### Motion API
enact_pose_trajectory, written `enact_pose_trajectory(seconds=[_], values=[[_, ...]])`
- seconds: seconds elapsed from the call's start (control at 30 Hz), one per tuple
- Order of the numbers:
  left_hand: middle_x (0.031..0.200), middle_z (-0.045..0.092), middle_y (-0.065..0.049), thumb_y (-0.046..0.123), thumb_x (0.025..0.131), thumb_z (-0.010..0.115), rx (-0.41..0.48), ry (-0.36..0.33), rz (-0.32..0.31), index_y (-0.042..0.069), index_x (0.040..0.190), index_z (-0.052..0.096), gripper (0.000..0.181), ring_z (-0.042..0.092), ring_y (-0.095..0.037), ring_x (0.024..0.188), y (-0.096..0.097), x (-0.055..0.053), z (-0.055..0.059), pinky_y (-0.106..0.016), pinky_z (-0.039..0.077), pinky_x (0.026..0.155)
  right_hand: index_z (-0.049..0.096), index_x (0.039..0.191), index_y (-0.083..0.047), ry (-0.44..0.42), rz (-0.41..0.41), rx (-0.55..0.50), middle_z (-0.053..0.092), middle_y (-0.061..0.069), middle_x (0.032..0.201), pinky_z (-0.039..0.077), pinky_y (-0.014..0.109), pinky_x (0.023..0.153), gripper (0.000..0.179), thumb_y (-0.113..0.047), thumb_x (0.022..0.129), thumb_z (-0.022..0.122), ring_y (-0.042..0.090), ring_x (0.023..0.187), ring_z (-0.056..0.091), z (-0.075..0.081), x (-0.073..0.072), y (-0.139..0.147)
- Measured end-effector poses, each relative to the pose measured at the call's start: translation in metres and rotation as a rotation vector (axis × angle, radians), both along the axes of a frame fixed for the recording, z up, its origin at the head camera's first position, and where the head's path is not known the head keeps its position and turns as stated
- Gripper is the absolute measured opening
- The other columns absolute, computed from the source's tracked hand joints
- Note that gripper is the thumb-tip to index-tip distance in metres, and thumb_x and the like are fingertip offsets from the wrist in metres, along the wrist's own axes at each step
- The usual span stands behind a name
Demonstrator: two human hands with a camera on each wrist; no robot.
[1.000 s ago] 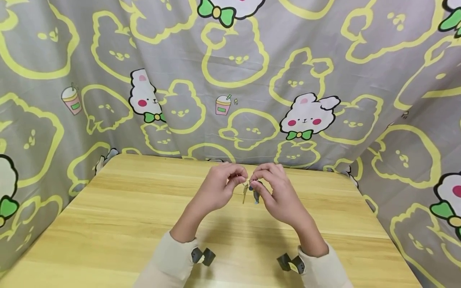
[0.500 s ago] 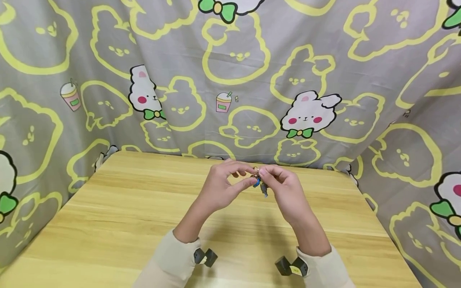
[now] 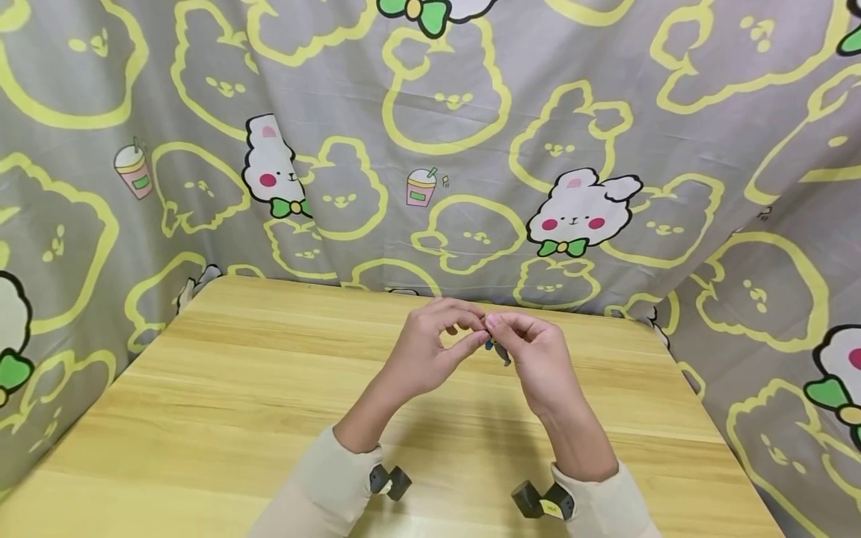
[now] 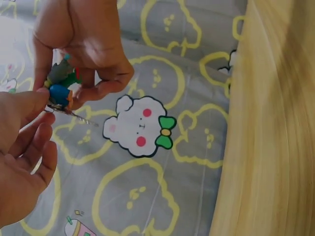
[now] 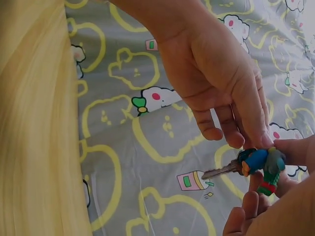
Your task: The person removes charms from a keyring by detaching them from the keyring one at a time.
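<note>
Both hands meet above the table around a keychain with a small figure in blue, grey, green and red. In the right wrist view a metal key hangs off beside the blue part; it also shows, thin, in the left wrist view. My left hand pinches the keychain near its top between thumb and forefinger, other fingers loosely bent. My right hand pinches it from the other side, thumb on top. The ring between the fingertips is mostly hidden.
The wood-grain table spreads below the hands. A grey curtain with yellow outlines and rabbit heads surrounds it at the back and both sides. Black cameras sit on the left cuff and right cuff.
The left hand has moved right, from apart with the key hanging below its fingertips, to meet the right hand. The right hand has shifted slightly right, and its thumb now lies on top.
</note>
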State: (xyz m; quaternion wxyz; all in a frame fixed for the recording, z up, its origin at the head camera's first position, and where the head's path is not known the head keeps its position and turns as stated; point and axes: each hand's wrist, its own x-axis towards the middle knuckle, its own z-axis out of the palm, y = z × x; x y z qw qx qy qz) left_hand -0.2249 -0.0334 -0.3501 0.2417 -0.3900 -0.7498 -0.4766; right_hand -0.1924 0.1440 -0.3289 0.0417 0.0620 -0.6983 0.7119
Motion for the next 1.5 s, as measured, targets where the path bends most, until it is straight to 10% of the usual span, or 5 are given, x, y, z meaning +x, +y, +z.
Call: enact_pose_trajectory(seconds=[0.23,0.6,1.2,1.5], values=[[0.106,0.070,0.001,0.013,0.099,0.069,-0.061,0.020,0.009,0.011,0.095,0.069,0.005,0.057,-0.014,0.091,-0.005,0.002,0.004,-0.031,0.049,0.077,0.072,0.110,0.009,0.018,0.000,0.097,0.067,0.007,0.111,0.051,0.031,0.091,0.027,-0.016,0.103,0.064,0.024,0.104,0.058,0.002,0.001,0.003],[0.097,0.066,-0.004,0.006,0.099,0.066,-0.128,0.295,0.155,0.005,0.100,0.066,0.001,0.056,-0.022,0.089,-0.013,0.002,0.006,-0.032,0.045,0.082,0.074,0.104,0.000,0.086,0.005,0.296,0.063,0.007,0.118,0.052,0.036,0.079,0.027,-0.026,0.102,0.066,0.025,0.104,0.058,-0.003,-0.001,0.003],[0.089,0.065,-0.006,0.007,0.100,0.064,-0.103,0.358,0.218,0.002,0.099,0.064,0.005,0.055,-0.022,0.082,-0.015,0.012,0.020,-0.033,0.045,0.080,0.069,0.094,-0.007,0.743,-0.231,0.634,0.064,0.008,0.105,0.036,0.043,0.087,0.022,-0.014,0.083,0.087,0.027,0.100,0.051,-0.006,0.010,-0.015],[0.090,0.065,-0.007,0.004,0.098,0.068,-0.151,0.443,0.276,0.003,0.097,0.065,0.003,0.056,-0.024,0.083,-0.017,0.018,0.030,-0.032,0.048,0.079,0.077,0.093,-0.003,0.879,-0.316,0.627,0.069,0.010,0.103,0.034,0.044,0.081,0.007,-0.002,0.091,0.071,0.031,0.094,0.052,-0.004,0.012,-0.019]])
